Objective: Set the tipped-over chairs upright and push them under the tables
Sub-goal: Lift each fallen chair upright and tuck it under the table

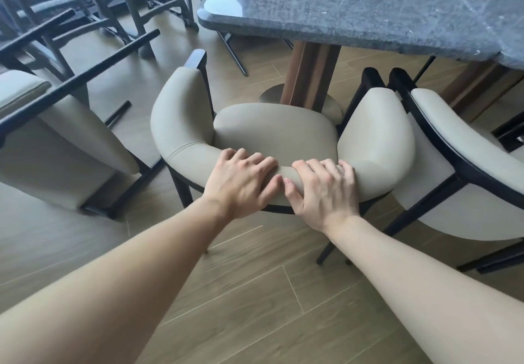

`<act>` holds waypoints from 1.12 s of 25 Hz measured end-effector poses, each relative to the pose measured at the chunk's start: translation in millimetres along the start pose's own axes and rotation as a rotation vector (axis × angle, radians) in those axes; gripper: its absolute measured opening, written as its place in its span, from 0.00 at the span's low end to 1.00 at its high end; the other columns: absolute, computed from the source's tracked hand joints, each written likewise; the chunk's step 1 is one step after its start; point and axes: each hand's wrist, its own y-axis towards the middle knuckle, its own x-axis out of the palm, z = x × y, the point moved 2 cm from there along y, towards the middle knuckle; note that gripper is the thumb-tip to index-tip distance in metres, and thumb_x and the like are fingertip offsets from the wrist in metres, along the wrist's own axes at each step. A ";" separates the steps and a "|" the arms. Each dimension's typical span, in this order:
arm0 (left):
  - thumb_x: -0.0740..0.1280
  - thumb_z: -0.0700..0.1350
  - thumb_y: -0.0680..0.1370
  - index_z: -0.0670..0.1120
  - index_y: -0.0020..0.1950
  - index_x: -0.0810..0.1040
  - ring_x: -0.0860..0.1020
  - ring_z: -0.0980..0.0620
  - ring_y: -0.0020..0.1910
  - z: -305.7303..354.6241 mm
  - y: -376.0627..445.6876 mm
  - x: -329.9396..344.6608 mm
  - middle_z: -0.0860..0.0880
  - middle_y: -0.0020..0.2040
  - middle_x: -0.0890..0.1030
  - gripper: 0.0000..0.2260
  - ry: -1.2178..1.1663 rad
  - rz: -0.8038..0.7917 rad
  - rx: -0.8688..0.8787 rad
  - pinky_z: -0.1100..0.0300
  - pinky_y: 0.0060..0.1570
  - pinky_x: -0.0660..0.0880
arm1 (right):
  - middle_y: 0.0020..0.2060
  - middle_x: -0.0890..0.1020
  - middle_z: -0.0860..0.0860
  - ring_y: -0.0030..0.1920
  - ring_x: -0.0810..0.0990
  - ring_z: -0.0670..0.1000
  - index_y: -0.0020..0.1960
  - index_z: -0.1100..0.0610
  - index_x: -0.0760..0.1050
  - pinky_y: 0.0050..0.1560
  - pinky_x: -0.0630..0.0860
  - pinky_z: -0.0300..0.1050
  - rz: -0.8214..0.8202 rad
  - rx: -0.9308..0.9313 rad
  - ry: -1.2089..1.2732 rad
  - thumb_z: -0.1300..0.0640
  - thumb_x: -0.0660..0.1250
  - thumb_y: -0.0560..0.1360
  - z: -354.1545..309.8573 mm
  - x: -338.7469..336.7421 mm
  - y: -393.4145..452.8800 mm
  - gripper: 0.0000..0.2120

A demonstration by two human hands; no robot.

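An upright beige padded chair (272, 131) with a dark frame stands in front of me, facing the grey stone table (354, 9). Its seat front reaches the table's brown pedestal (310, 74), and most of the chair is still outside the tabletop edge. My left hand (241, 182) and my right hand (326, 191) lie side by side on the curved backrest top, fingers curled over it. At the left a second beige chair (56, 148) lies tipped over, its dark legs pointing up and right.
A third beige chair (465, 159) stands upright close against the right side of the one I hold. More dark chair and table legs (127, 9) crowd the far left. Wooden plank floor (255, 293) lies open below my arms.
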 end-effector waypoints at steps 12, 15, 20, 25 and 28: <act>0.61 0.51 0.79 0.48 0.74 0.65 0.70 0.48 0.67 10.3 -62.1 -67.8 0.52 0.73 0.69 0.24 -0.275 -0.056 -0.102 0.57 0.69 0.60 | 0.80 0.50 0.57 0.79 0.50 0.58 0.79 0.56 0.51 0.77 0.54 0.54 -0.630 -0.063 0.035 0.47 0.60 0.79 -13.9 -78.4 -32.8 0.34; 0.61 0.52 0.78 0.50 0.75 0.64 0.69 0.49 0.68 16.3 -82.2 -101.8 0.54 0.75 0.66 0.25 -0.289 -0.055 -0.123 0.58 0.68 0.58 | 0.80 0.53 0.54 0.78 0.55 0.56 0.77 0.55 0.57 0.74 0.58 0.51 -0.598 -0.108 0.051 0.47 0.57 0.80 -21.7 -117.6 -30.5 0.28; 0.63 0.50 0.79 0.51 0.77 0.62 0.65 0.51 0.72 4.9 -88.4 -185.0 0.54 0.78 0.63 0.27 -0.455 0.079 -0.249 0.57 0.69 0.62 | 0.76 0.61 0.48 0.74 0.62 0.55 0.76 0.51 0.59 0.68 0.65 0.52 -0.541 -0.111 0.290 0.48 0.56 0.80 -41.8 -189.8 -15.0 0.26; 0.65 0.45 0.79 0.49 0.75 0.64 0.67 0.49 0.71 -9.6 -91.9 -273.1 0.52 0.75 0.67 0.25 -0.595 0.276 -0.383 0.57 0.69 0.63 | 0.74 0.65 0.49 0.73 0.64 0.54 0.75 0.50 0.62 0.69 0.67 0.55 -0.455 -0.162 0.430 0.46 0.58 0.80 -55.6 -264.4 12.9 0.25; 0.66 0.45 0.80 0.49 0.77 0.63 0.66 0.51 0.74 -15.9 -94.8 -323.3 0.51 0.75 0.67 0.26 -0.673 0.361 -0.448 0.56 0.71 0.62 | 0.73 0.67 0.49 0.73 0.65 0.52 0.76 0.50 0.62 0.70 0.66 0.51 -0.398 -0.211 0.535 0.46 0.60 0.80 -66.8 -314.1 21.4 0.26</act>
